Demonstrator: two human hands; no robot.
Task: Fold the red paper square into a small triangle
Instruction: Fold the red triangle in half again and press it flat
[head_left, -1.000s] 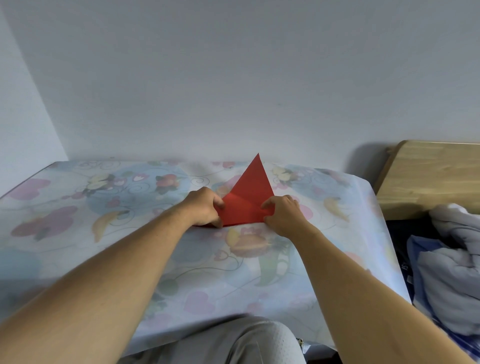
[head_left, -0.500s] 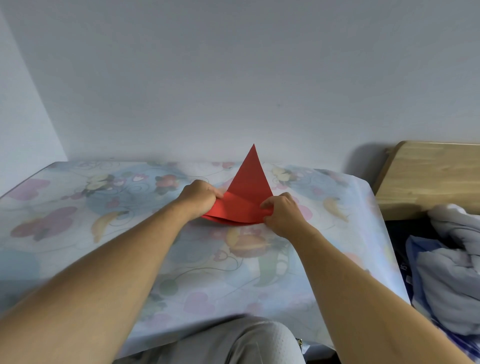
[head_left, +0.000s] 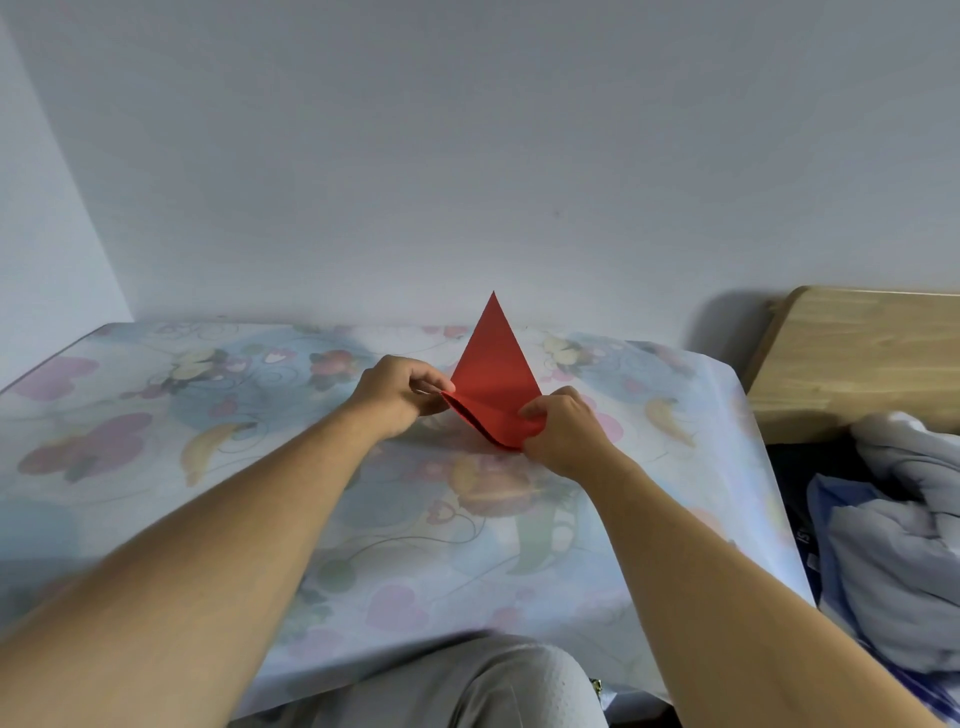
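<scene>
The red paper, folded into a triangle, is held up off the floral tablecloth with its tip pointing up toward the wall. My left hand pinches its left corner. My right hand pinches the right corner, lower and nearer to me. The bottom edge between my hands bows open, so two layers show there. Part of the right corner is hidden under my fingers.
A pale wall stands close behind the table. A wooden headboard and a rumpled grey-blue blanket lie past the table's right edge. My knee in grey trousers sits under the front edge.
The triangle lay nearly flat on the cloth a second ago. Both hands have lifted it, the tip has risen, and the left corner has come up and toward the right.
</scene>
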